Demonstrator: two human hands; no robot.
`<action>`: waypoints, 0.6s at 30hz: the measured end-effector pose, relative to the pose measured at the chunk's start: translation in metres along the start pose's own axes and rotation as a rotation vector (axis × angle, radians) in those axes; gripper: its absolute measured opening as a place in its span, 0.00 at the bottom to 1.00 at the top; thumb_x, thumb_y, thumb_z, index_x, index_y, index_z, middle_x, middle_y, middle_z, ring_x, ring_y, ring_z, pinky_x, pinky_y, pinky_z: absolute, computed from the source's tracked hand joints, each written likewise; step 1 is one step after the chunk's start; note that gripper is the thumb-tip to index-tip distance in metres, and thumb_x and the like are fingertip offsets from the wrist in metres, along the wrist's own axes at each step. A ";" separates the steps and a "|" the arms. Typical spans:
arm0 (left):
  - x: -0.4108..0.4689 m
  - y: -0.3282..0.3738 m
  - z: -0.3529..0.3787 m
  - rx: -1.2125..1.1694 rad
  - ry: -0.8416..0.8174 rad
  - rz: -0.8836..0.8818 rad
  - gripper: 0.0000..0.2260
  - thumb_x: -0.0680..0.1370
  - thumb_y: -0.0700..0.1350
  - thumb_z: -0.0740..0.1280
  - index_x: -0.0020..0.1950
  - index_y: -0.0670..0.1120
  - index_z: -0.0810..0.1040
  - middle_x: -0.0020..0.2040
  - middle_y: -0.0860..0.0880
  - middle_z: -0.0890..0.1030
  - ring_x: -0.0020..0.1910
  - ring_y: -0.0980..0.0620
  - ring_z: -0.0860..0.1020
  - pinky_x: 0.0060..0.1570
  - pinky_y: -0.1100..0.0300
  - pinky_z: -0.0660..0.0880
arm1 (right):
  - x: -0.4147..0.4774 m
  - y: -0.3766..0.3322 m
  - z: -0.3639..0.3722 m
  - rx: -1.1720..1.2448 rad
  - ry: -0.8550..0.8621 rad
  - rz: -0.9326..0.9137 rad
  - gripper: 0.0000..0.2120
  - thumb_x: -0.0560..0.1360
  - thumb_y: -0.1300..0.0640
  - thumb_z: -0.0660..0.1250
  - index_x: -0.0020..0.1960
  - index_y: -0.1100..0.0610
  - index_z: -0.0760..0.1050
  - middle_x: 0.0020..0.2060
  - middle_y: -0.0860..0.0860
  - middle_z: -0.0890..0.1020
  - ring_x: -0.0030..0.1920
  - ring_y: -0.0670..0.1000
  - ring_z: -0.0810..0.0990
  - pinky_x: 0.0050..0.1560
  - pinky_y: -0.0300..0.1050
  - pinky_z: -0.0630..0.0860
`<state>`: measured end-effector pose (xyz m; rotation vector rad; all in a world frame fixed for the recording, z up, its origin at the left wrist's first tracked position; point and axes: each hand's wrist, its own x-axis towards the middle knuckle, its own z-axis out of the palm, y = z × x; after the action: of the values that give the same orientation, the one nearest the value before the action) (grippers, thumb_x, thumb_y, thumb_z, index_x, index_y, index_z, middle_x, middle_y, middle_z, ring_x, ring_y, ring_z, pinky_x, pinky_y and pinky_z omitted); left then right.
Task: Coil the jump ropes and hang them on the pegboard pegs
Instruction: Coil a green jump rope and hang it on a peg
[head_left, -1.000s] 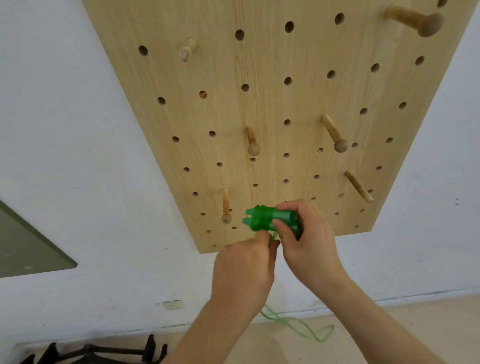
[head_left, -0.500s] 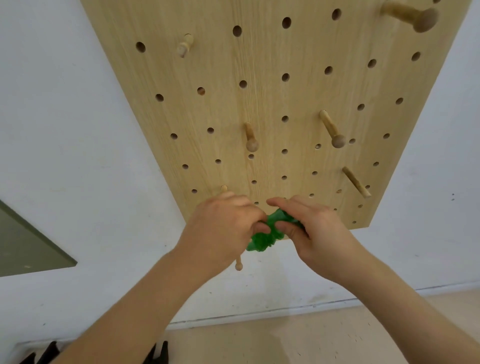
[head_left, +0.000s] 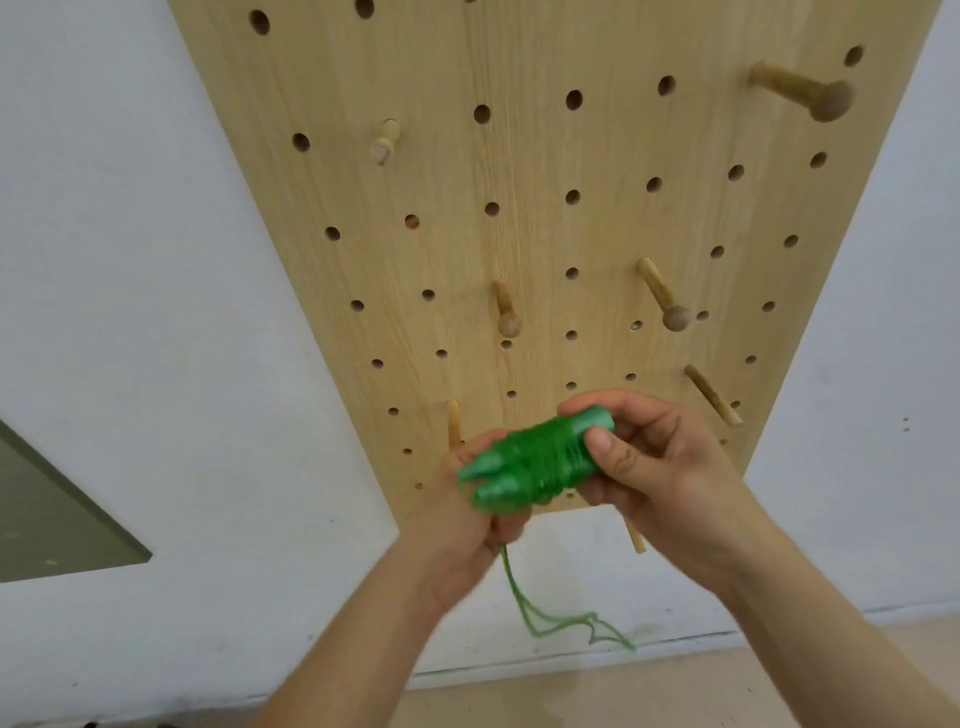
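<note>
The right hand (head_left: 660, 467) grips the cord-wound handles of the green jump rope (head_left: 535, 462) before the pegboard (head_left: 519, 156), while the left hand (head_left: 462, 519) pinches its loose cord (head_left: 519, 597) below.

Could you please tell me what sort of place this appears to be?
Probably an indoor storage or exercise corner, though I can't be sure: a wooden pegboard with pegs hangs on a plain white wall, and there is a green jump rope, mostly wound up.

Both bare forearms angle upward and converge. The right hand (head_left: 670, 467) grips one end of the green plastic cord-wound jump rope (head_left: 535, 462), thumb pressed on top; the blurred left hand (head_left: 467, 525) curls under the opposite end.
</note>
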<state>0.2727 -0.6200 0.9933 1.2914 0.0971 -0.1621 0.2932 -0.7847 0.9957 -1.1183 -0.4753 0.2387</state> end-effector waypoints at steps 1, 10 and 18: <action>-0.002 -0.009 0.007 -0.017 0.064 0.030 0.09 0.79 0.37 0.63 0.42 0.45 0.80 0.30 0.45 0.77 0.22 0.57 0.68 0.22 0.66 0.61 | 0.002 0.007 0.003 0.121 0.064 0.014 0.08 0.68 0.59 0.71 0.46 0.57 0.84 0.35 0.54 0.79 0.31 0.50 0.75 0.31 0.37 0.75; -0.019 -0.036 0.018 0.824 0.288 0.477 0.03 0.73 0.48 0.71 0.40 0.56 0.81 0.33 0.53 0.81 0.31 0.55 0.76 0.32 0.62 0.71 | 0.006 0.038 0.005 -0.354 0.485 -0.128 0.08 0.74 0.65 0.69 0.51 0.55 0.80 0.36 0.48 0.79 0.29 0.46 0.76 0.33 0.38 0.73; -0.015 -0.019 -0.012 1.726 0.185 1.062 0.12 0.77 0.48 0.65 0.35 0.47 0.78 0.27 0.52 0.72 0.25 0.53 0.70 0.23 0.62 0.64 | 0.002 0.041 -0.002 -1.125 0.320 -0.279 0.12 0.74 0.60 0.72 0.57 0.55 0.81 0.39 0.43 0.74 0.40 0.40 0.74 0.39 0.26 0.69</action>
<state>0.2544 -0.6123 0.9745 2.8493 -0.7350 1.0175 0.2986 -0.7682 0.9586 -2.1108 -0.4694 -0.5245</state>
